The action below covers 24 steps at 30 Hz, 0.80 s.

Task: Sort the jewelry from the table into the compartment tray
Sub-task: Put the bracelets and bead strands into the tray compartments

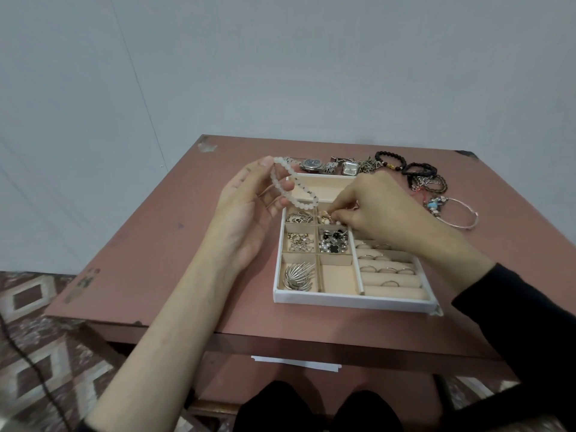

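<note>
Left hand (249, 210), left of centre, palm turned up. Its grip is clamped on a white translucent bead bracelet (291, 185): thumb and fingertips curl round the loop, which is held off the surface above the upper left corner of the tray.

Right hand (374, 207), centre of the frame, black sleeve (523, 322) running to the lower right. Grip drawn together, thumb against forefinger, down in a small upper compartment. It appears to pinch a small gold-and-pearl piece (330, 218), but the piece is too small to be sure.

White compartment tray with beige lining (352, 302) sits mid-frame on a reddish-brown wooden surface (156, 244).
- Lower left compartment: silver fan-shaped brooch (297, 275).
- Middle compartment: black and pearl-coloured pieces (333, 241).
- Right side: silver rings (386, 269) slotted between beige rolls.

Still on the surface, above the tray:
- two steel wristwatches (311, 164)
- black bead bracelets (389, 160) at the upper right
- silver bangle with a blue charm (458, 213) just right of the tray
</note>
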Tool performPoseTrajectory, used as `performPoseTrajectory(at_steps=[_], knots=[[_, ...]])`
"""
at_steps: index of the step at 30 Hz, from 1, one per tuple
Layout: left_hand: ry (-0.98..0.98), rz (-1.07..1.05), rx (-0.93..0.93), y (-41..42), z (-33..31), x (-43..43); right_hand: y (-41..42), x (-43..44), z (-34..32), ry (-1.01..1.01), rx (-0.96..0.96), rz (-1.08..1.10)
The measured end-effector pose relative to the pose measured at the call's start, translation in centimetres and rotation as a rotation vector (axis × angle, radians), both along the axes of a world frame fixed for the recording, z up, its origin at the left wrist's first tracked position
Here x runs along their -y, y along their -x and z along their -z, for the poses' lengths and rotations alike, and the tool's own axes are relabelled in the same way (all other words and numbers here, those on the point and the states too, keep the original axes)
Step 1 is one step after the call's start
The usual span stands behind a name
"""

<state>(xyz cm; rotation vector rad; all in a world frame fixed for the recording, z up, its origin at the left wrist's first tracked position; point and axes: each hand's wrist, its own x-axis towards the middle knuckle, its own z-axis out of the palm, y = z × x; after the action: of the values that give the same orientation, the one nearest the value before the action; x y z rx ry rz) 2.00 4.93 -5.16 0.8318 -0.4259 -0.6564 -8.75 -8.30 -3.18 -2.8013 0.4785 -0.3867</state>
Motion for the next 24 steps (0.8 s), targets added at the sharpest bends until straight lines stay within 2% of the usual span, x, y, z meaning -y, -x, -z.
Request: performPoseTrajectory(at_steps=[4,8,12,14,17,24], knots=[[-0.016,-0.018,0.017,0.1,0.0,0.0,0.6,-0.4,0.5,-0.041,0.126,0.015],[-0.065,-0.086,0.064,-0.2,-0.1,0.1,1.0,0.2,1.5,-0.046,0.405,0.036],[-0.191,-0.157,0.230,-0.3,-0.7,0.3,1.0,1.0,2.4,-0.060,0.630,0.053],[-0.254,-0.167,0.296,0.2,-1.0,0.4,1.0,1.3,2.4,-0.106,0.684,0.065],[-0.414,-0.163,0.493,0.3,-0.9,0.7,1.2,1.3,2.4,-0.125,0.739,0.087],[-0.728,-0.145,0.759,-1.0,-0.4,1.2,1.5,1.7,2.5,-0.111,0.729,0.090]])
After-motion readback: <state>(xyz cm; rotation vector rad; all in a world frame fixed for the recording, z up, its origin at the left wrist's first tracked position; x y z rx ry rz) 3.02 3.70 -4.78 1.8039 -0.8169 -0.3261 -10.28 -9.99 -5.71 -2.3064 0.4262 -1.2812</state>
